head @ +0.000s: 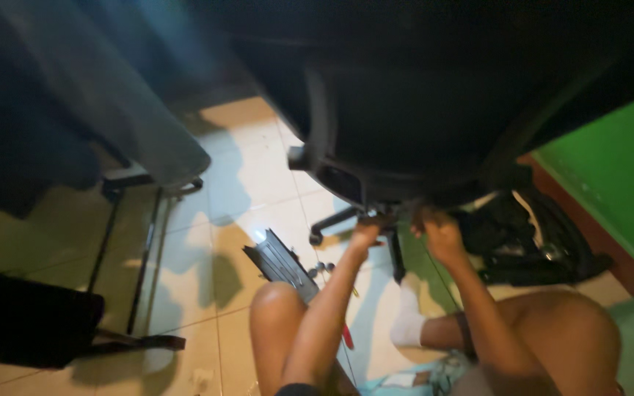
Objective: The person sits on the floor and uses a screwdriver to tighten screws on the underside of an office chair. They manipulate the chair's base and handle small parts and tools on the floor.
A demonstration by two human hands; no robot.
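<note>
Under the dark seat of a black office chair (420, 110), near the middle of the tiled floor (251, 176), both of the person's hands reach up to the chair's mechanism (387, 214). That mechanism sits just above and between the hands, where the seat meets the chair's base. Its black legs (332, 220) fan out toward the floor, and one ends in a small castor.

The left hand (365, 235) touches the underside of the mechanism with its fingers curled against it. Blur hides whether it pinches anything. The right hand (442, 235) is just beside it, fingers bent up onto the same part; its grip cannot be told either.

The chair looks matte and black, with a curved plastic shell and a padded seat, and fills the top of the view. The floor is glossy cream tile with thin grout lines and hard shadows.

Beside the person's left knee, toward the floor's lower middle, a flat grey ribbed metal plate (280, 260) lies at a slant, with a few small round metal parts (322, 268) next to it. A red-handled tool (347, 336) lies partly hidden under the left forearm. A black bag (530, 242) slumps against a green wall (618, 183) at the right edge. Thin black metal frames (141, 257) stand on the left side.
</note>
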